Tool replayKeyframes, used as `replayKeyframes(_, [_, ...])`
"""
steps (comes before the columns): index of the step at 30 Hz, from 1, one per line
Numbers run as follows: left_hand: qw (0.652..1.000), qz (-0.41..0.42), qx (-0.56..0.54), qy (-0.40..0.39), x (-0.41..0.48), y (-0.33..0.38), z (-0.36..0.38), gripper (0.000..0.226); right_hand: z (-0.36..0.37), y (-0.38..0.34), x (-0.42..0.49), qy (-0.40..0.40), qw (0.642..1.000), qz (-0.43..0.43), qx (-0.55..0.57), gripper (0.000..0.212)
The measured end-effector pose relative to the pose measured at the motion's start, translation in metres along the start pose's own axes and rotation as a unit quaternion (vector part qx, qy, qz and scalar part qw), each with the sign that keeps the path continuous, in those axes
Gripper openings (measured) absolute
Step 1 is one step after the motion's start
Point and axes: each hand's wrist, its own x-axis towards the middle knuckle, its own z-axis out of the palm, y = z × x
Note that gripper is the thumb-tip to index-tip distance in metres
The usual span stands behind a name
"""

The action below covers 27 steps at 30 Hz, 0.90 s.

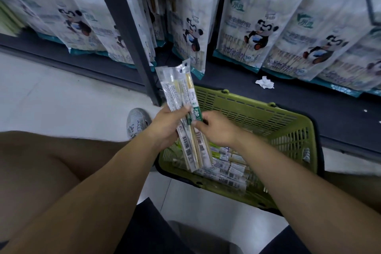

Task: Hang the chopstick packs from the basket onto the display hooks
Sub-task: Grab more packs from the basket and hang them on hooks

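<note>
1. The left hand (165, 128) was curled round a fanned bundle of chopstick packs (179, 88), gripping them about mid-length, with the tops pointing up toward the shelving.
2. The right hand (218, 130) pinched the front pack at its green label between thumb and fingertips, apparently to separate it from the others.
3. The bundle was held just above the near corner of the green basket (292, 123). More packs (228, 169) lay flat in the bottom of the basket.
4. The packs looked light, long and narrow. The sticks inside likely kept them stiff along their length, while the glossy film sleeves were probably slippery against each other.
5. A fanned stack like this could slide apart, so a firm mid-length grip suited the bundle.
6. Each pack had a small hang hole (186, 65) in its thin top tab. A single pack was best held just below that flimsy tab, leaving the hole free.
7. Panda-printed bags (255, 27) hung on the display behind, and the hooks meant for these packs could not be made out.
</note>
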Motion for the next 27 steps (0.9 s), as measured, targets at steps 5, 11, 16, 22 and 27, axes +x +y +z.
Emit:
replayKeyframes(5, [0.996,0.062,0.06,0.028,-0.003,-0.008,0.007,0.043,0.016,-0.013,-0.001,-0.013,0.991,-0.033,-0.131,0.026])
replayKeyframes(11, [0.978,0.085,0.152,0.117,-0.004,0.002,-0.008,0.021,0.031,-0.004,-0.002,-0.062,0.998,-0.002,0.026,0.043])
replayKeyframes(16, [0.977,0.082,0.171,0.093,-0.01,0.015,-0.029,0.009,0.036,0.065,0.0,-0.009,0.995,0.084,0.045,0.021])
replayKeyframes(22, [0.987,0.054,0.121,0.091,-0.007,0.014,-0.042,0.016,0.069,0.136,-0.016,-0.079,0.979,0.188,-0.031,0.034])
replayKeyframes(27, [0.99,0.02,0.112,0.087,0.0,0.009,-0.051,0.018,0.078,0.138,-0.016,-0.11,0.965,0.162,-0.177,0.04])
